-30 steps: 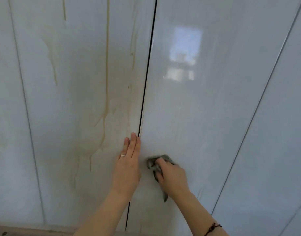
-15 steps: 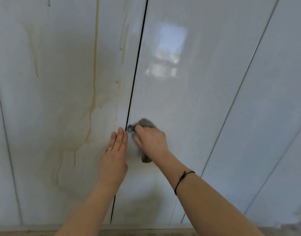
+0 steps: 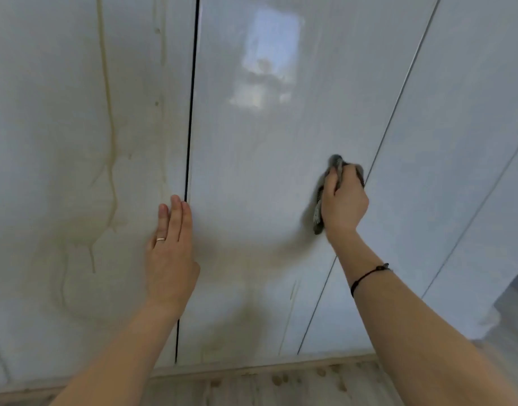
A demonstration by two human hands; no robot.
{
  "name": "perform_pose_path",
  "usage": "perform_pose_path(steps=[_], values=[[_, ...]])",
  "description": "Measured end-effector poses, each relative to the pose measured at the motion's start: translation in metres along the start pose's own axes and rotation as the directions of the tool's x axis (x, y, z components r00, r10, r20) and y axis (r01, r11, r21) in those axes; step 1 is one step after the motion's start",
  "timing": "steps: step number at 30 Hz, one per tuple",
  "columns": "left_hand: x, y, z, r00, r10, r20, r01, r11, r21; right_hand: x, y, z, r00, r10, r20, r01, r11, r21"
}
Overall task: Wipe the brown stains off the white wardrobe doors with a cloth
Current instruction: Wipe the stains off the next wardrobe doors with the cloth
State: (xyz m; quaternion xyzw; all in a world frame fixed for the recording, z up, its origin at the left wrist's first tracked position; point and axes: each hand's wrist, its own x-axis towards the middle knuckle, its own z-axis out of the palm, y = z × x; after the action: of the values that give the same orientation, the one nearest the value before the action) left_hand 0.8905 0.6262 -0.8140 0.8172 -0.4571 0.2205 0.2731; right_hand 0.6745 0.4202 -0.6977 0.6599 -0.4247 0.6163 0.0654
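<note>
crumpled grey cloth point(image 3: 318, 213) in rt hand point(image 3: 344, 200) on glossy white door point(image 3: 251, 171)

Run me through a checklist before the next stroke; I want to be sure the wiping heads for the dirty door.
1. The right hand grips the cloth: ok.
2. The cloth is against the right door: ok, near its right edge.
3. The left hand lies flat on the left door: ok.
4. The left door is free of brown stains: not ok, streaks run down it.
5. The cloth is near those stains: not ok, it is across the gap.
6. The cloth is clean enough: cannot tell.
</note>
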Motion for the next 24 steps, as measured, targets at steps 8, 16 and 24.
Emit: perform_pose_path(steps=[8,16,24], values=[[0.000,0.004,0.007,0.999,-0.028,-0.022,0.029,0.999,0.037,-0.246,0.075,0.042,0.592,-0.482,0.646,0.624,0.781,0.012],[-0.002,-0.001,-0.001,0.999,-0.008,-0.053,0.010,0.998,0.054,-0.117,-0.037,0.052,0.974,-0.158,0.163,0.117,0.964,0.237],[-0.047,-0.029,-0.014,0.954,0.040,0.296,-0.088,0.985,0.152,-0.262,0.016,0.077,0.525,-0.510,0.681,0.505,0.831,0.233]])
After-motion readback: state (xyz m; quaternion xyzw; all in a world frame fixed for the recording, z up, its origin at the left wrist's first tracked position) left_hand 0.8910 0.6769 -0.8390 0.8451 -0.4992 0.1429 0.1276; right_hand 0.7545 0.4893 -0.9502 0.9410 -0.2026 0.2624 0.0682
